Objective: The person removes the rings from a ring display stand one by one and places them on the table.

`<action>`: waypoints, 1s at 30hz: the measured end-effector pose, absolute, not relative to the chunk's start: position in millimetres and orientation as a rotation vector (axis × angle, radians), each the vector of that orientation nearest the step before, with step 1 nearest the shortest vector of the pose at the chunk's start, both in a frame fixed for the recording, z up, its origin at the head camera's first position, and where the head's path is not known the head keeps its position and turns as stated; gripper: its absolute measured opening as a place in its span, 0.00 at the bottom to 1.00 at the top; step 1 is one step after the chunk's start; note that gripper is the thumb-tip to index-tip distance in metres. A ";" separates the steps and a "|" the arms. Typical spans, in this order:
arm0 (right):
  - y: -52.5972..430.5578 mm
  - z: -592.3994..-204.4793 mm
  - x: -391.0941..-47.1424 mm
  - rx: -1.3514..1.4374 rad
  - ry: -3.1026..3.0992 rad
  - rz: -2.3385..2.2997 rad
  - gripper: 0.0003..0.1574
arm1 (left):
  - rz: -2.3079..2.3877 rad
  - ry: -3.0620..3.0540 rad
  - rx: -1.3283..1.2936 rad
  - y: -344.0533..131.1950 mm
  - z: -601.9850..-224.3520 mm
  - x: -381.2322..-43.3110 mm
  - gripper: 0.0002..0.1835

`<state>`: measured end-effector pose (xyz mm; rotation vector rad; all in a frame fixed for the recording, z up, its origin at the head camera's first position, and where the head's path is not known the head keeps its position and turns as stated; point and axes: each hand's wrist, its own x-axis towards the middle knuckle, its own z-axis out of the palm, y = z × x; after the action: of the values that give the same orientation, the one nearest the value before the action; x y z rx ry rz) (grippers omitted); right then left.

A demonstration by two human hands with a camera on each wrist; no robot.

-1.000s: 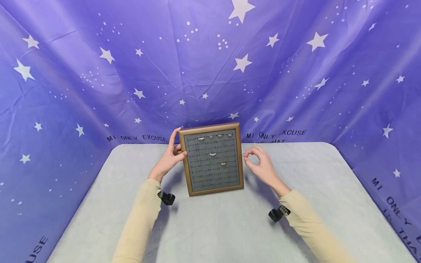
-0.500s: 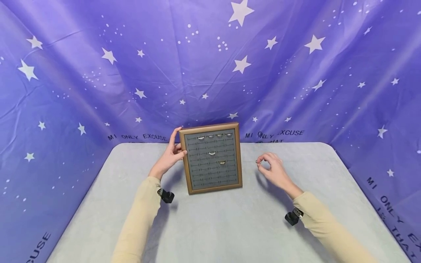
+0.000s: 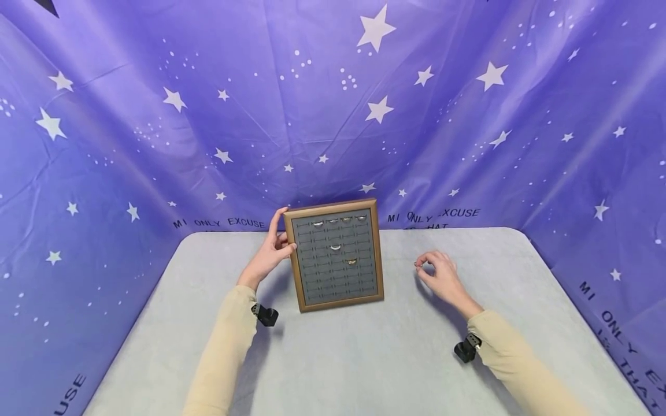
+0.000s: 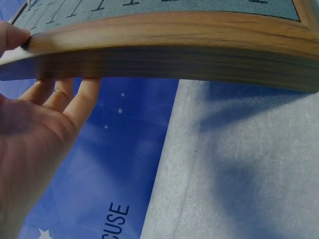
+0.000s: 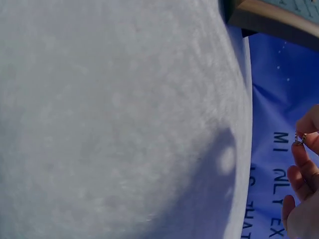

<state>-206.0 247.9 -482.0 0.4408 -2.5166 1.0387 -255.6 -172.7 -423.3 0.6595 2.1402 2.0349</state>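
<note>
A ring display board [image 3: 340,289] with a grey slotted panel and brown wooden frame leans back on the table in the head view. My left hand [image 3: 265,254] grips its left edge, thumb on the front of the frame and fingers behind. In the left wrist view the thumb [image 4: 14,37] lies at the frame's corner. Several rings sit in the top row of slots; a silver ring [image 3: 335,247] and a gold ring [image 3: 352,262] sit lower. To the right of the board, my right hand [image 3: 442,278] pinches a small ring [image 5: 300,139] between thumb and forefinger, above the table.
The grey cloth-covered table [image 3: 343,370] ends at a blue-purple star curtain [image 3: 291,115] hanging close behind the board and along both sides. A small black camera is strapped to each wrist.
My right hand has moved away from the board's right edge, rightward and a little nearer to me, still pinching the ring. The left hand keeps its grip on the board.
</note>
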 end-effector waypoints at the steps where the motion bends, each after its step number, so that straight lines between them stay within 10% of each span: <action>1: 249.0 -484.4 -206.8 0.433 -2.522 1.040 0.07 | 2.038 2.141 0.664 -172.8 -424.1 -255.4 0.48; 30: 265.4 -509.0 -216.5 0.331 -2.752 1.014 0.04 | 2.064 2.094 0.655 -167.1 -403.3 -243.0 0.46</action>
<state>-216.5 265.4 -509.0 0.3307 -2.7519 1.0142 -243.0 -167.1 -403.3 0.6546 2.0937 2.0636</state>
